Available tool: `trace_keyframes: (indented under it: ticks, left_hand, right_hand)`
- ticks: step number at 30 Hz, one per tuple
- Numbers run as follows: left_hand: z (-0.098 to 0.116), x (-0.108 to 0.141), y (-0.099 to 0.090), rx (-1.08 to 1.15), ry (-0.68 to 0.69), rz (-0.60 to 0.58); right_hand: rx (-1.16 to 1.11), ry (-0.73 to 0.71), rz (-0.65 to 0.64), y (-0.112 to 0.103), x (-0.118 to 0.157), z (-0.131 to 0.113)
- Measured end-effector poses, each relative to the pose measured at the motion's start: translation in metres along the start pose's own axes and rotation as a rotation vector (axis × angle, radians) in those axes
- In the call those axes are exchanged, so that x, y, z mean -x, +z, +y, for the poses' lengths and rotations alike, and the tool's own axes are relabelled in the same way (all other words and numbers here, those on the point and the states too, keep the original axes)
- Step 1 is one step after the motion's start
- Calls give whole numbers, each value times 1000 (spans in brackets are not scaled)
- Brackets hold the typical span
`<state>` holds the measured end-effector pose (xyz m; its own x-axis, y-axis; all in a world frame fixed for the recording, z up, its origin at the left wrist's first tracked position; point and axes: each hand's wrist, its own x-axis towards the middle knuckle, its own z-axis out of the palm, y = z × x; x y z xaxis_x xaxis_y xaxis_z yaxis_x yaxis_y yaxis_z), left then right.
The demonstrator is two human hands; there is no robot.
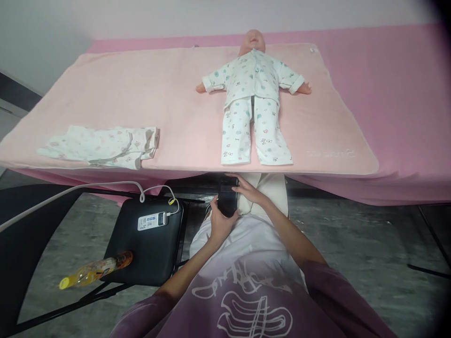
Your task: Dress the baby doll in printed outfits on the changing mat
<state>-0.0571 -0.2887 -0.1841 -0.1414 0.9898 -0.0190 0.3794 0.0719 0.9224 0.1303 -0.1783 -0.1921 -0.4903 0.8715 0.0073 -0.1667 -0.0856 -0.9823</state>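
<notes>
Low in front of my lap, below the table edge, I hold a black smartphone [227,199]. My left hand [221,223] is wrapped round its lower left side. My right hand [248,188] grips the upper right side, with the thumb over the screen. Beyond the phone, a baby doll [252,42] lies on its back on the table, arms spread. It wears a white patterned top [252,77] and matching trousers [237,134]. The trouser legs point toward me.
A pink blanket [176,103] covers much of the table, over a darker pink cloth [398,94]. Folded patterned baby clothes [102,143] lie at the left. A black chair [151,253] at my left bears a white power bank [152,221] with a cable and a yellow-capped bottle [95,271].
</notes>
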Motion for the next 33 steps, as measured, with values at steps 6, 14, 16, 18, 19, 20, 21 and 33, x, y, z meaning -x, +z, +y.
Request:
trace_keyframes:
  ticks: [6, 14, 16, 18, 19, 20, 21, 33]
  left_hand:
    - [3, 1, 1, 11, -27, -22]
    - [3, 0, 3, 0, -8, 5]
    - [3, 0, 3, 4, -11, 5]
    - [3, 0, 3, 8, -8, 2]
    - [4, 0, 3, 8, -5, 0]
    - [4, 0, 3, 7, -3, -2]
    - [4, 0, 3, 5, -1, 0]
    - [3, 1, 2, 9, -2, -13]
  right_hand:
    - [13, 1, 17, 0, 0, 3]
    - [17, 3, 26, 2, 0, 1]
    - [10, -2, 26, 2, 0, 2]
    - [5, -3, 24, 2, 0, 3]
    - [7, -2, 25, 2, -1, 3]
    - [10, -1, 27, 2, -1, 3]
    - [14, 0, 30, 2, 0, 3]
    - [28, -38, 59, 4, -1, 3]
